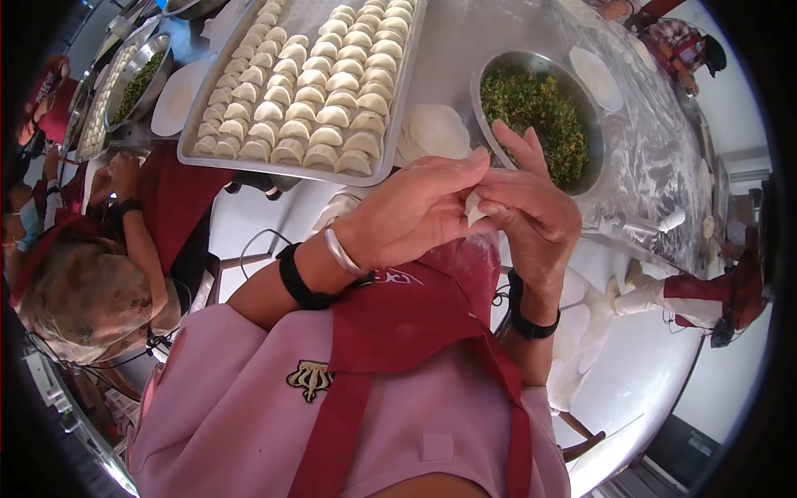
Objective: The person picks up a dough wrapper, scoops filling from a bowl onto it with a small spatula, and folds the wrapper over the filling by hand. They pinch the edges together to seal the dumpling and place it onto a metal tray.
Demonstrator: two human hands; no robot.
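My left hand [411, 203] and my right hand [531, 207] meet in front of the red apron, at the table's near edge. Between their fingers is a dumpling [475, 207]; only a small white part of its dough shows, the rest being covered by fingers. Both hands are closed around it, the right thumb and forefinger pressed on the dough. Just beyond them lies a stack of round dough wrappers [436, 133]. A steel bowl of chopped green filling [535, 108] stands behind my right hand. To the left, a metal tray [187, 141] carries rows of folded dumplings [324, 112].
Floury plastic sheeting [643, 149] covers the table's right side, with a white plate [596, 79] beside the bowl. Farther left are another white plate [178, 98] and another filling bowl [141, 87]. A co-worker [100, 274] sits close on my left; other people are at the far right.
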